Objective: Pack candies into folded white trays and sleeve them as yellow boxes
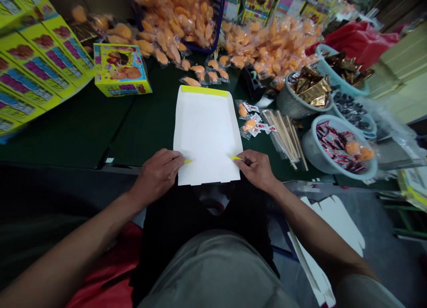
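A flat white cardboard box blank (206, 130) with a yellow far edge lies on the dark green table (83, 130) in front of me. My left hand (159, 173) grips its near left corner, fingers curled over a small yellow flap. My right hand (257, 169) pinches the near right corner at another yellow flap. Both hands are closed on the blank's near edge.
An assembled yellow box (120, 70) stands at the far left beside stacked yellow boxes (30, 63). Heaps of orange wrapped sweets (267, 43) fill the back. At right are wooden sticks (287, 136), a bowl of red packets (336, 147), a bowl of gold wrappers (308, 92) and more flat blanks (333, 228) on the floor.
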`<move>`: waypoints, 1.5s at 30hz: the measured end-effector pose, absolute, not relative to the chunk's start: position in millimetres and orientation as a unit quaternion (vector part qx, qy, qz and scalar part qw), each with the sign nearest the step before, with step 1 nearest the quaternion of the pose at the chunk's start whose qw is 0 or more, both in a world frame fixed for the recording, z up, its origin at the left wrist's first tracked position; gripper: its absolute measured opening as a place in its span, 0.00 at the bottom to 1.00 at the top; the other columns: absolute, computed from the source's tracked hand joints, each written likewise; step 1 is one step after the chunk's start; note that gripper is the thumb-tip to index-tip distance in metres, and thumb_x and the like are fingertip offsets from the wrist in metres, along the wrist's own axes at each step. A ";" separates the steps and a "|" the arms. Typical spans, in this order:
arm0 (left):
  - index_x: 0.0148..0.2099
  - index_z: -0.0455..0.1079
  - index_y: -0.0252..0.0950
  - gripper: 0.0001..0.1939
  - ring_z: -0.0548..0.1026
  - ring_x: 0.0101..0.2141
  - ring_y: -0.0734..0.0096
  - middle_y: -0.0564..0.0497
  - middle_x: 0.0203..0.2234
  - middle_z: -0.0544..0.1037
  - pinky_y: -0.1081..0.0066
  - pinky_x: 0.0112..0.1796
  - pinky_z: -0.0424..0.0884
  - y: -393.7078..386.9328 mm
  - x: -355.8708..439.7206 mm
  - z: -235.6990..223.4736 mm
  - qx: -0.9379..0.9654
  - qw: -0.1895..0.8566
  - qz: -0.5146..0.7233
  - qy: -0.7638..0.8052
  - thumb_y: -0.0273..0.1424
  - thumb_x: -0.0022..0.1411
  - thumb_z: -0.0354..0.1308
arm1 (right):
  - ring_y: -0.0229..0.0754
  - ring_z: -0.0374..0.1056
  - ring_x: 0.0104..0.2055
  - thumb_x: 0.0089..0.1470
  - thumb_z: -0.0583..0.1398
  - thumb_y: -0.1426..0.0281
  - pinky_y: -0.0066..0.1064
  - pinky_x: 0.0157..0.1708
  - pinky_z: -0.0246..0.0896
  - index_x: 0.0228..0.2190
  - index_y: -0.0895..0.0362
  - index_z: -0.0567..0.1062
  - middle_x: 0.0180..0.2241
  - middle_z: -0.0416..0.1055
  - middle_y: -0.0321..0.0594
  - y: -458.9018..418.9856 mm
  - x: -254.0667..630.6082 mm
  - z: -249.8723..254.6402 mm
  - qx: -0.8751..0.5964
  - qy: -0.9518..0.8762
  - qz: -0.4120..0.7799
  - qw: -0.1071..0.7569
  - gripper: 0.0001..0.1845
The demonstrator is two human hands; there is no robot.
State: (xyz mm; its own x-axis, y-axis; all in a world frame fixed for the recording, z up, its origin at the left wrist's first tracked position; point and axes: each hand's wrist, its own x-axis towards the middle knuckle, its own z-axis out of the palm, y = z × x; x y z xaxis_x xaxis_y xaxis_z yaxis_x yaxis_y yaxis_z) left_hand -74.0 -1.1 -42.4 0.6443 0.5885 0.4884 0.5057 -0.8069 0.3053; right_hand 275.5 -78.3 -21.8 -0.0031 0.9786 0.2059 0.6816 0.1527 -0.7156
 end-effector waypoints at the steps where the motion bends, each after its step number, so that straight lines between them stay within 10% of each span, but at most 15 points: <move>1: 0.64 0.72 0.40 0.24 0.78 0.49 0.54 0.41 0.53 0.81 0.54 0.51 0.77 -4.8 -75.1 -43.3 0.912 0.058 0.271 0.302 0.22 0.70 0.52 | 0.42 0.71 0.32 0.65 0.64 0.64 0.35 0.35 0.62 0.36 0.55 0.83 0.30 0.76 0.39 -78.4 272.4 -22.3 -0.611 -0.700 0.172 0.328 0.09; 9: 0.81 0.27 0.30 0.54 0.61 0.69 0.29 0.26 0.77 0.48 0.38 0.63 0.64 -32.2 -75.8 -28.1 0.947 0.052 0.092 0.303 0.25 0.65 0.57 | 0.47 0.71 0.41 0.73 0.54 0.66 0.36 0.43 0.65 0.44 0.53 0.83 0.37 0.74 0.45 -86.4 269.3 -16.7 -0.597 -0.764 0.124 0.210 0.16; 16: 0.69 0.61 0.39 0.25 0.71 0.61 0.43 0.34 0.70 0.67 0.46 0.56 0.68 -25.8 -74.9 -39.5 0.908 0.098 0.213 0.348 0.37 0.74 0.57 | 0.48 0.70 0.39 0.69 0.52 0.72 0.40 0.42 0.67 0.65 0.53 0.70 0.42 0.74 0.45 -83.5 280.8 -5.5 -0.551 -0.791 0.185 0.193 0.25; 20: 0.49 0.72 0.41 0.06 0.74 0.54 0.52 0.44 0.57 0.81 0.50 0.53 0.68 -25.1 -64.1 -35.8 0.864 0.146 0.284 0.390 0.36 0.75 0.57 | 0.46 0.72 0.39 0.69 0.54 0.71 0.38 0.42 0.65 0.53 0.54 0.73 0.39 0.75 0.42 -80.5 282.3 -3.3 -0.581 -0.747 0.223 0.236 0.15; 30: 0.44 0.74 0.41 0.12 0.73 0.54 0.54 0.48 0.52 0.81 0.49 0.55 0.65 -30.4 -37.6 -30.2 0.779 0.194 0.341 0.489 0.41 0.77 0.53 | 0.44 0.70 0.42 0.61 0.68 0.63 0.38 0.44 0.68 0.54 0.49 0.78 0.42 0.71 0.41 -86.6 293.0 -0.6 -0.497 -0.765 0.303 0.275 0.20; 45: 0.31 0.75 0.40 0.11 0.71 0.50 0.51 0.50 0.47 0.83 0.46 0.51 0.66 -26.0 -11.5 -29.2 0.724 0.174 0.340 0.574 0.36 0.67 0.63 | 0.42 0.66 0.32 0.63 0.66 0.53 0.37 0.34 0.59 0.21 0.53 0.75 0.29 0.67 0.38 -83.0 248.8 -16.2 -0.668 -0.577 0.223 0.414 0.23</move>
